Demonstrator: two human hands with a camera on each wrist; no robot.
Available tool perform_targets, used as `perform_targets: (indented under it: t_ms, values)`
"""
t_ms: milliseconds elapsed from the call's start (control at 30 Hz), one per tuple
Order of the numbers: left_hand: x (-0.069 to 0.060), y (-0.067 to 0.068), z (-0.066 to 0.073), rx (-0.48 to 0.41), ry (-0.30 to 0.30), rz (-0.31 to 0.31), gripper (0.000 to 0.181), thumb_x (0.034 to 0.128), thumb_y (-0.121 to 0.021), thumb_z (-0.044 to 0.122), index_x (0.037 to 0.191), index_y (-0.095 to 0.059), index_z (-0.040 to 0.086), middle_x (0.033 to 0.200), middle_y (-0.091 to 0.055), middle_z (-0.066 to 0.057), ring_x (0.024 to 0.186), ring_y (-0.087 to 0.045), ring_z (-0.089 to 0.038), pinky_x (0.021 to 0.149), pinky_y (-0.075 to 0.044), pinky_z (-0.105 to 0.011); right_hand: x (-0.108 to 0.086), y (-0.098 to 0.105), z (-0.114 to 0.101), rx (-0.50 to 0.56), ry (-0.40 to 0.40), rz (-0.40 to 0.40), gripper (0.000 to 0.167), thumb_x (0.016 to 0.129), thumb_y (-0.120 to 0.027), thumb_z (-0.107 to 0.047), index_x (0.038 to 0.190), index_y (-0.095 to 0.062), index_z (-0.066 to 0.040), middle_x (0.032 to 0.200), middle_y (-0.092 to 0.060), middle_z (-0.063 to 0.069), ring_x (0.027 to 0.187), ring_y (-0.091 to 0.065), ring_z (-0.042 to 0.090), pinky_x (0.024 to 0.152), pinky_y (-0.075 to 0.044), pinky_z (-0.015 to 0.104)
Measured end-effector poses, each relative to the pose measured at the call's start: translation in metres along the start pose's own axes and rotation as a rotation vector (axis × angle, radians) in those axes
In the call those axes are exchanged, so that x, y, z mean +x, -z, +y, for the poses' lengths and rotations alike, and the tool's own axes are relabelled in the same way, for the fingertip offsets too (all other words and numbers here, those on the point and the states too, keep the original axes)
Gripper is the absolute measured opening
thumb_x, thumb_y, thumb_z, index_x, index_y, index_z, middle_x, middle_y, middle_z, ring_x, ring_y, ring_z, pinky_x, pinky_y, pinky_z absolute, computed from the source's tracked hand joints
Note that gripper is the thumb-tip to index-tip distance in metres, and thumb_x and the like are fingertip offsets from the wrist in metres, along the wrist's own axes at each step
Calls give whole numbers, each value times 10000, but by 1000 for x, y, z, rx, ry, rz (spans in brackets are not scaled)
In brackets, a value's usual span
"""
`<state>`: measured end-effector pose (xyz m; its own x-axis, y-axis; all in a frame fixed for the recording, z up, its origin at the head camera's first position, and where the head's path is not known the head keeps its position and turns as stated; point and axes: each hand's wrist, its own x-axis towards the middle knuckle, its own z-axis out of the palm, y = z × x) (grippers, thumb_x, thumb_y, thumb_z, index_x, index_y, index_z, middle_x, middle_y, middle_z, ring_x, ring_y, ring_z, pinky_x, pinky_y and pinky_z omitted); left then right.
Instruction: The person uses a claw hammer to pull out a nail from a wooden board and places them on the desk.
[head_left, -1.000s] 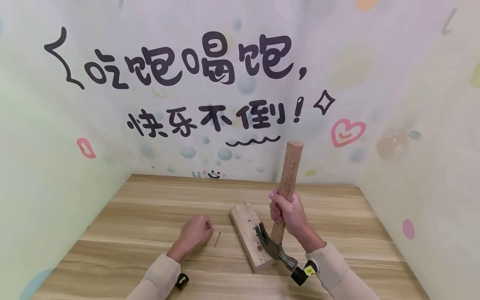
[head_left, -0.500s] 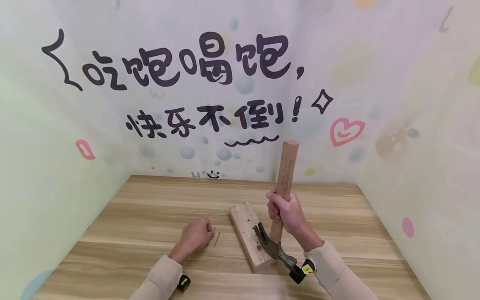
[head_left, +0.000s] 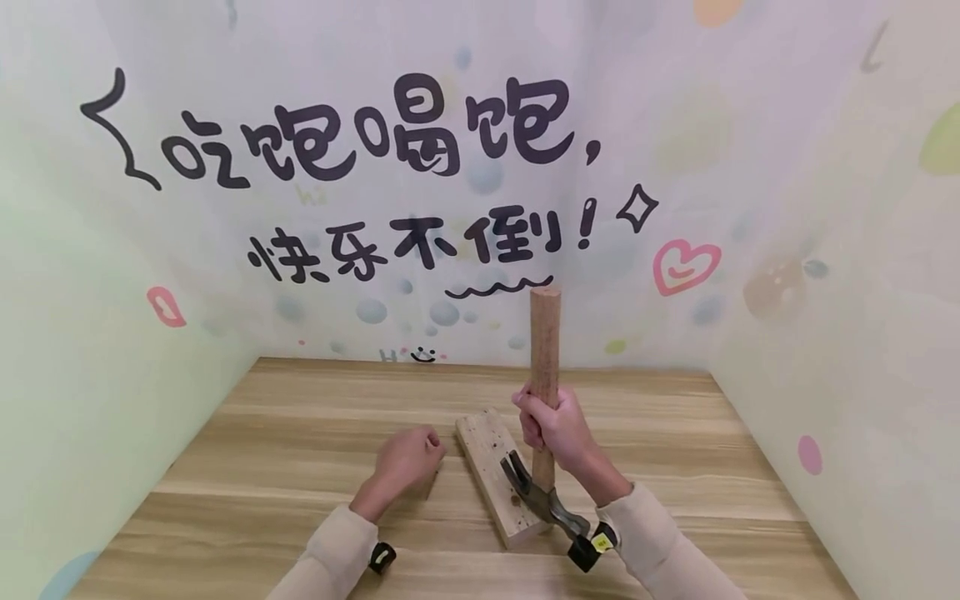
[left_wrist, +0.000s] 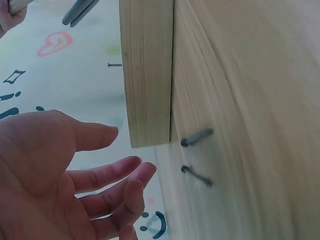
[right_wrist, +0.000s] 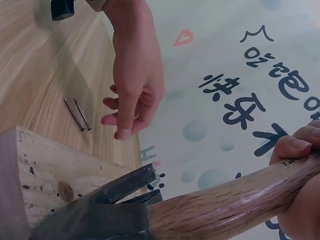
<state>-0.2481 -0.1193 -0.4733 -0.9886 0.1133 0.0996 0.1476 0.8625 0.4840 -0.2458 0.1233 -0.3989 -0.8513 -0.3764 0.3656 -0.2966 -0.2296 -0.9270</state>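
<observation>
My right hand [head_left: 558, 425] grips the wooden handle of a claw hammer [head_left: 546, 342]. The handle points up, and the dark metal head is low over the wooden block [head_left: 477, 450], its claw towards the left; whether it touches the block I cannot tell. My left hand [head_left: 408, 458] hovers left of the block, fingers loosely bent and holding nothing. Two nails, one nail [left_wrist: 197, 137] and another nail [left_wrist: 196, 176], lie on the table close to those fingers. The left wrist view also shows a nail [left_wrist: 115, 65] standing out of the block's top.
The block's upper face [right_wrist: 50, 170] carries dark holes and specks. Beneath everything is a wood-grain table [head_left: 300, 417], bounded by a printed back wall [head_left: 360, 325] and pale side walls. Each wrist wears a small black device, such as the left wrist device [head_left: 382, 557].
My left hand has moved right, and in the head view it now largely covers the nails beside it. My right hand and the hammer have shifted slightly left, with the handle more upright.
</observation>
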Motion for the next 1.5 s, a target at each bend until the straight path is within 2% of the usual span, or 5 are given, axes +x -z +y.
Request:
perform_targets:
  t_ms: [233,500,700,1000,1500]
  values:
    - [12,-9,12,-48,-3,-7,245,960,-630,304,1044,-664,76,804,-638,-11,654,-542,-146,578,-448,-317,4,-10,0,-79,-37,3,215,970,-557,-97,790,-487,-3,478,-406,-32,394,-367,80,387,-320,236]
    - [28,-22,24,29,-38,61,371,968,-606,339,1170,-642,29,981,-667,-150,899,-637,-339,734,-511,-487,12,-18,0,-205,-151,57,211,976,-581,-158,796,-529,-60,480,-418,-21,398,-386,105,409,-331,246]
    - [39,-34,26,56,2,41,413,1029,-485,385,1221,-615,43,1127,-641,-198,1071,-582,-406,837,-466,-586,31,-25,6,-226,-256,78,225,960,-605,-191,797,-531,-56,476,-404,-43,384,-370,89,396,-317,244]
    - [50,-49,27,107,-6,55,345,1051,-446,323,1139,-637,49,1040,-638,-214,1030,-577,-417,816,-441,-604,55,-32,14,-321,-370,118,201,942,-604,-213,801,-534,-89,497,-425,-28,395,-392,100,395,-337,247]
    - [54,-51,20,190,-66,80,298,1048,-457,283,1117,-691,113,941,-662,-161,899,-588,-368,735,-444,-536,99,-39,39,-348,-488,132,142,933,-581,-193,878,-528,-73,528,-428,-13,388,-380,93,379,-341,247]
